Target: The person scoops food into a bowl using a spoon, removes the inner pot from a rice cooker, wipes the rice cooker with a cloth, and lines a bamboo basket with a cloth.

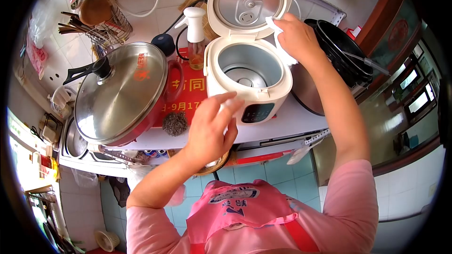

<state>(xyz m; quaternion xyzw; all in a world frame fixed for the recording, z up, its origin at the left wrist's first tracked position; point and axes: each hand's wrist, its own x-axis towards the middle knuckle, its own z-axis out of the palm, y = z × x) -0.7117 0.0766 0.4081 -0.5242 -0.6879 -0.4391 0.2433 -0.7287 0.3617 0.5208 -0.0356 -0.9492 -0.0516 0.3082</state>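
A white rice cooker (221,75) stands on the counter with its lid (250,2) raised and no inner pot inside its metal cavity. My right hand (299,37) pinches a white cloth (284,47) at the right edge of the open lid; the cloth hangs down beside the cooker. In front of the cooker's left side, my left hand (214,124) is raised with its fingers apart and slightly blurred, holding nothing. Its fingertips are near the cooker's front rim and display panel (257,113).
A large lidded red pan (125,89) is at the left, near a steel scrubber (175,123). Behind are a spray bottle (195,33) and a utensil basket (113,30). Black pans (346,49) sit at the right. The counter's front edge (245,136) is below the cooker.
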